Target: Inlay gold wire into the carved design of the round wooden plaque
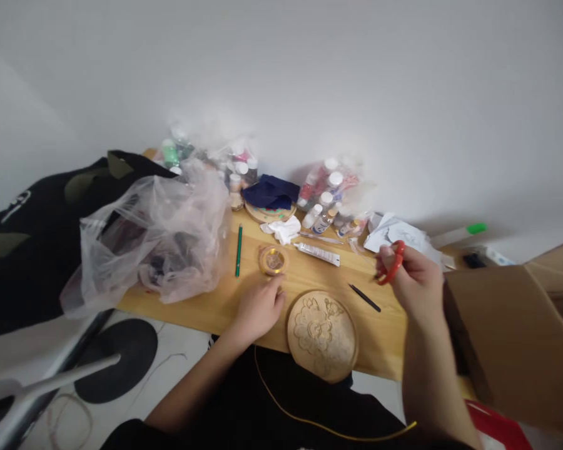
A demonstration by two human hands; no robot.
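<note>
My left hand [260,310] rests on the wooden table, fingers curled, fingertips at the near edge of a spool of gold cord [273,260]; what they hold, if anything, is hidden. From below that wrist, a length of gold cord [304,421] drapes over the dark clothing on my lap. My right hand [418,281] is raised above the table's right side, closed on red-handled scissors [396,265], whose blades are hard to make out. Between my hands lies a round wooden disc [323,334] with a flower outlined in gold, overhanging the table's front edge.
A green pencil [239,250], a white tube [317,254] and a black pen-like tool [365,298] lie on the table [201,315]. Behind are crumpled tissue [281,230], dark blue cloth [272,191] and bagged bottles [331,187]. A plastic bag [169,231] stands left, a cardboard box [507,337] right.
</note>
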